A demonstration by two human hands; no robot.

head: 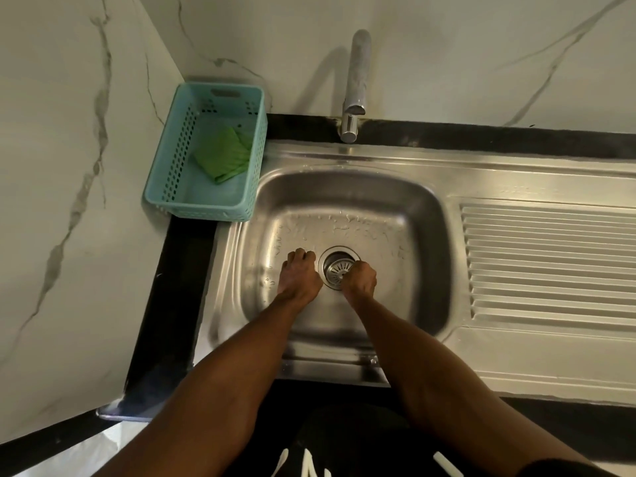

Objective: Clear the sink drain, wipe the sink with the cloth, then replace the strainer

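A round metal strainer (338, 267) sits in the drain at the bottom of the steel sink (347, 187). My right hand (359, 278) is closed over the strainer's near right side, fingers pinching its centre. My left hand (299, 275) rests on the wet sink floor just left of the drain, fingers curled down, holding nothing. A folded green cloth (225, 154) lies inside a teal plastic basket (206, 153) on the counter at the sink's back left corner.
A chrome tap (356, 84) rises behind the sink and reaches over the basin. A ribbed draining board (550, 266) lies to the right. Black counter edging (172, 304) borders the sink on the left, with marble walls behind and to the left.
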